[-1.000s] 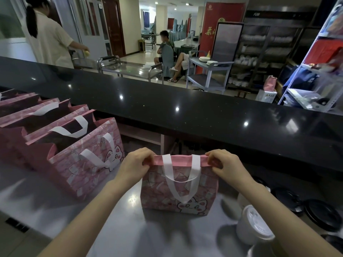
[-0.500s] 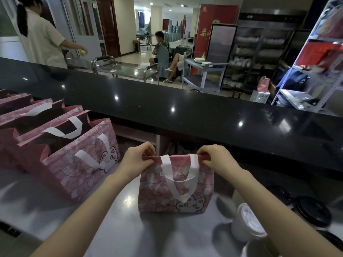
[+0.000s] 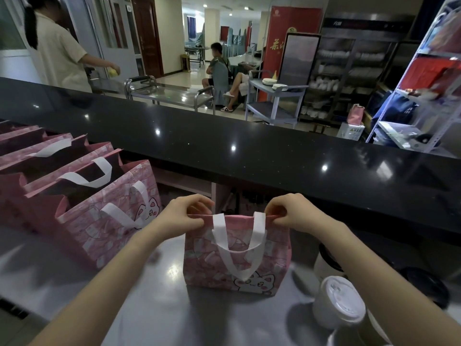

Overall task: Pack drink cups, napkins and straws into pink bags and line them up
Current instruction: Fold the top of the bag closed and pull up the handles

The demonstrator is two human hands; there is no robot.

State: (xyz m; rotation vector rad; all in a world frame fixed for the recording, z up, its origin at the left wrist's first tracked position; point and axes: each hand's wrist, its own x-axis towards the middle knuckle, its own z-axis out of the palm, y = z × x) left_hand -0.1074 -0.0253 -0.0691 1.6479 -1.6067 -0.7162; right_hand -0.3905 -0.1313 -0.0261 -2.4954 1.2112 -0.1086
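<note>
On the steel worktop (image 3: 154,308), a row of pink bags (image 3: 104,221) stands open-mouthed at the left, apparently already lined up. The step in hand seems to be working the mouth of one more pink bag (image 3: 237,260), upright mid-counter; its contents are hidden. If it is unpacked, the next move calls for spreading the rim and fetching a lidded cup (image 3: 340,299) from the right. The left hand (image 3: 184,216) pinches the rim's left corner, fingers curled. The right hand (image 3: 291,213) pinches the right corner likewise.
</note>
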